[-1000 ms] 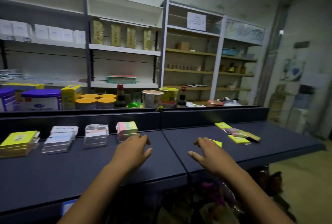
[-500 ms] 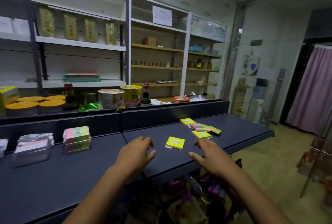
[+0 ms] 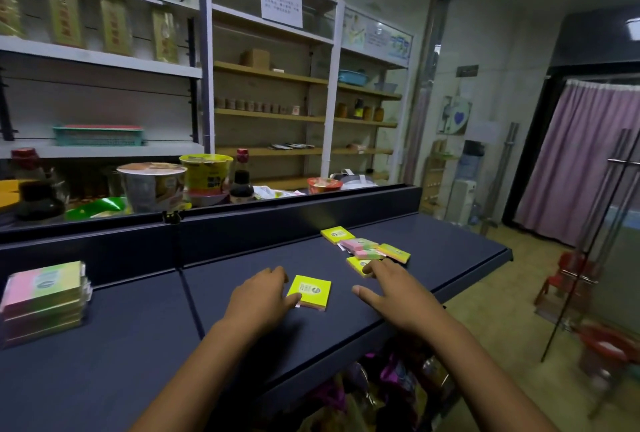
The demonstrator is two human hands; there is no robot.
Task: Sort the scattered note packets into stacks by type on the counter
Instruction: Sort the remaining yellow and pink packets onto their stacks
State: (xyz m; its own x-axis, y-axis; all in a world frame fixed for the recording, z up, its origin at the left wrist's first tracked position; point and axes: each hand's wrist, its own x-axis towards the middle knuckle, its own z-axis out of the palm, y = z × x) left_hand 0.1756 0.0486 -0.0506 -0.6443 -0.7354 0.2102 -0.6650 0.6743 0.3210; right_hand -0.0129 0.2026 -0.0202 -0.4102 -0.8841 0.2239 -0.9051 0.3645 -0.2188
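A yellow note packet [image 3: 310,291] lies flat on the dark blue counter [image 3: 145,338]. My left hand [image 3: 260,298] rests palm down just left of it, fingertips touching its left edge, fingers apart. My right hand [image 3: 394,296] hovers palm down to its right, fingers spread, with the index finger over another yellow packet [image 3: 356,263]. Behind that lies a loose cluster: a yellow packet [image 3: 337,234], pink-and-green packets [image 3: 360,246] and one more yellow packet [image 3: 394,253]. A stack of pink-and-green packets [image 3: 45,300] stands at the far left.
A raised dark ledge [image 3: 277,220] runs along the counter's back, with noodle cups [image 3: 152,186] and a sauce bottle [image 3: 241,177] behind it. Shelving fills the wall. The counter ends at the right [image 3: 498,255]; red stools [image 3: 568,279] and a pink curtain stand beyond.
The view has swung right, so the left stacks have slid out of sight. Both hands have moved forward, the left up to the near yellow packet, the right to the cluster.
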